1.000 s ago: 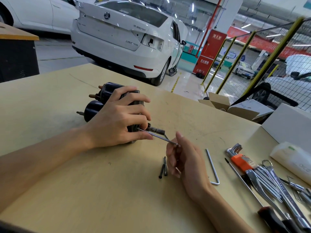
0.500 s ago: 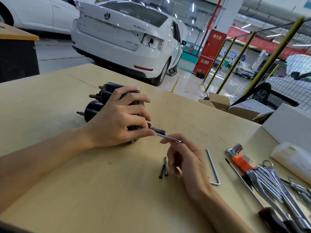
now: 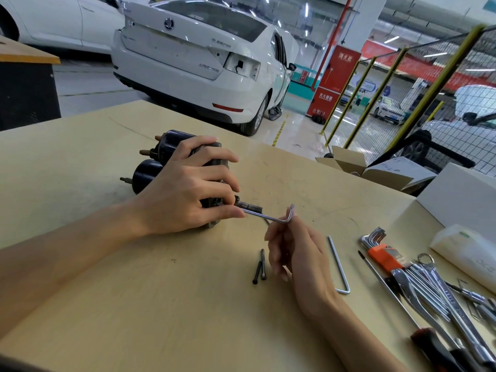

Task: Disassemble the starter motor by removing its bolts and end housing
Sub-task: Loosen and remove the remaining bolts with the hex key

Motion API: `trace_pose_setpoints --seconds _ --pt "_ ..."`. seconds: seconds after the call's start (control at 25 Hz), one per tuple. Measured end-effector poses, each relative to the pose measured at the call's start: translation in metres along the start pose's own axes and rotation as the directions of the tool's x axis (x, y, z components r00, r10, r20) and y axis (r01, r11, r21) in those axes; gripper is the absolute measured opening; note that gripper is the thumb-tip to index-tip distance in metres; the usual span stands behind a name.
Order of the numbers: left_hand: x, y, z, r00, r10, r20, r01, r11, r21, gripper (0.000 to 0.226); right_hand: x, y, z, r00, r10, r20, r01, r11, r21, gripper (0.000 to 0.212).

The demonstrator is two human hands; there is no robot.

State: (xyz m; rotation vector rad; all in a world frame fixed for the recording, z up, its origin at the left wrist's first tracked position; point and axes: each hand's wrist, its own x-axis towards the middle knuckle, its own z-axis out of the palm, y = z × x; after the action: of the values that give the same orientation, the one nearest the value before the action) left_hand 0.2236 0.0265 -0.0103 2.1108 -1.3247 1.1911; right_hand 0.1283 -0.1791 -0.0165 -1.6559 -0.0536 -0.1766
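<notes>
Shiny metal hex key (image 3: 271, 216), matt wooden table (image 3: 134, 304)

Bright, even overhead light from ceiling tube lamps (image 3: 306, 9). Soft, faint shadows under the hands on the pale table (image 3: 134, 304). Glare streaks on the glossy floor (image 3: 292, 135) and on the white car (image 3: 204, 57). Wide-angle bend at the edges; yellow fence posts (image 3: 440, 73) lean. Far background slightly soft.

We look across a pale wooden workbench (image 3: 80, 162) into a garage hall: a white sedan (image 3: 198, 63) stands at upper centre on a glossy floor (image 3: 295, 130), a red sign cabinet (image 3: 335, 79) beside it, yellow-framed mesh fencing (image 3: 402, 98) at upper right, strip lights (image 3: 306, 9) overhead.
</notes>
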Motion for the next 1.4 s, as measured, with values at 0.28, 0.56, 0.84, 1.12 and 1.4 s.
trace_pose_setpoints --seconds 0.28,0.56,0.84,1.12,1.4 --pt "-0.0003 -0.0005 0.0001 1.000 -0.002 0.008 0.002 1.000 0.014 0.033 -0.0006 0.0008 -0.0009 0.997 -0.058 0.052 0.056 0.998 0.022 0.049" --pt "-0.0009 -0.0012 0.0000 1.000 -0.003 0.016 0.002 1.000 0.018 0.028 -0.0013 0.0050 -0.0013 0.985 -0.131 0.109 0.134 0.991 -0.018 0.028" --pt "0.0003 -0.0008 0.0000 1.000 0.001 0.019 -0.001 1.000 -0.002 0.030 -0.0010 0.0043 -0.0014 0.986 -0.149 0.080 0.157 0.983 -0.091 0.044" --pt "0.0001 -0.0005 0.0005 1.000 -0.008 0.007 0.008 1.000 0.007 0.032 -0.0007 0.0029 0.0015 0.994 -0.098 -0.052 0.092 0.989 -0.112 0.024" --pt "0.0007 0.0001 -0.0003 1.000 -0.005 0.001 0.005 1.000 0.016 0.033 0.0000 -0.0003 0.0008 0.998 -0.027 -0.062 0.027 1.000 -0.008 0.054"
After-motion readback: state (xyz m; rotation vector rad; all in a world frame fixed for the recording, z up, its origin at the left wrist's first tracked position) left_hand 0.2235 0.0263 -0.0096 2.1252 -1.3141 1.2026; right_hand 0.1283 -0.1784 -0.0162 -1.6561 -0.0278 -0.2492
